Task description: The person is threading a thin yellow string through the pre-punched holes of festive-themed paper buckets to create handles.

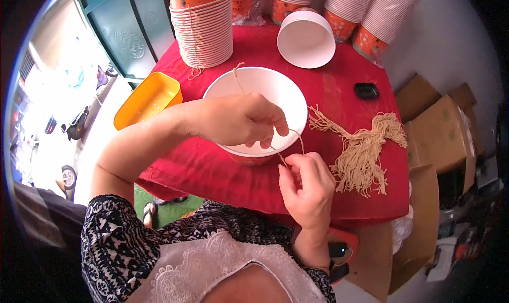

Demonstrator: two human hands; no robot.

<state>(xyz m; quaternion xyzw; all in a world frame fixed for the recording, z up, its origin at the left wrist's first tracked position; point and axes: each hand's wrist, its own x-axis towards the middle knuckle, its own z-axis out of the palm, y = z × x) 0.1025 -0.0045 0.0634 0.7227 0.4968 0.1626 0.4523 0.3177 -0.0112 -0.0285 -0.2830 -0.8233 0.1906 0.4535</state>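
Observation:
My left hand (249, 120) is over the near side of a large white paper tub (273, 88), its fingers curled and pinching a thin beige cord (302, 141). Just beyond the tub's near rim, my right hand (310, 189) pinches the same cord between thumb and forefinger. A small loop of cord bends between the two hands, while another length with a knotted tip rises against the tub's inner wall. To the right of the tub lies a loose bundle of beige cords (363, 157) on the red tablecloth (196, 165). Fingertips of my left hand are partly hidden.
A tall stack of paper tubs (201, 35) stands at the back left, a cord hanging down it. Near it sits a yellow plastic basket (151, 99). A tipped white tub (306, 40), more stacks (344, 6) and a small black object (366, 91) lie beyond. Cardboard boxes (440, 138) flank the table.

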